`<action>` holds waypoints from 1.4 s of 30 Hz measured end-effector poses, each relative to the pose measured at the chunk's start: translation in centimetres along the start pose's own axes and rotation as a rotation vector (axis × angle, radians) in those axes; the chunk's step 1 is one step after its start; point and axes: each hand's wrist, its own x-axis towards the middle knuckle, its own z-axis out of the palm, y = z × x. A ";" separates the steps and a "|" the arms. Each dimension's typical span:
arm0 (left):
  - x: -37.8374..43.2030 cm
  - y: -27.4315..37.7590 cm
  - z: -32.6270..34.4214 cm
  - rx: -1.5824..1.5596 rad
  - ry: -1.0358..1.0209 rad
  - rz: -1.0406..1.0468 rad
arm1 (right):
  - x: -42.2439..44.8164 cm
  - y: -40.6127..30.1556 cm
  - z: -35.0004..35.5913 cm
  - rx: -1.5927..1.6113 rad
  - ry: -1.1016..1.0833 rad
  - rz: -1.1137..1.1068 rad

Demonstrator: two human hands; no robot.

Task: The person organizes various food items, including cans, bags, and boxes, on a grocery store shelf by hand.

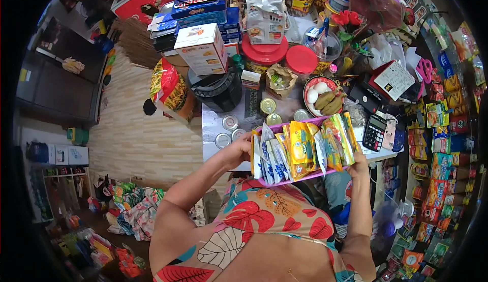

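Observation:
Between my two hands I hold a purple plastic basket point(282, 180) full of upright sachets. Yellow sachets point(301, 144) fill its middle, white and blue sachets point(270, 158) stand to the left, and green and yellow ones point(337, 141) lean at the right. My left hand point(241, 150) grips the left end of the basket. My right hand point(358, 164) grips the right end, its fingers partly hidden behind the packs. The basket is over the table's near edge, close to my body. Several cans point(230, 122) stand on the table just beyond it.
A red bowl of eggs and bananas point(308, 104) and a calculator point(374, 131) lie beyond the basket. A black bucket point(217, 91) with a flour box point(202, 49) on top stands at the left. Red-lidded jars point(301, 59) crowd the back. Hanging packets point(438, 163) line the right side.

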 end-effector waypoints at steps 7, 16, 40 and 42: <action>-3.1 7.2 0.4 0.852 0.535 0.494 | 0.3 1.0 2.9 0.193 0.019 -0.206; -1.3 16.6 -10.0 0.637 0.603 0.909 | 3.6 0.2 6.3 0.236 -0.149 -0.298; -17.0 8.0 -11.0 0.453 1.181 1.080 | 19.4 1.6 23.5 0.086 -0.356 -0.135; -17.1 7.7 -10.5 0.440 1.163 1.065 | 19.1 1.6 23.5 0.087 -0.369 -0.119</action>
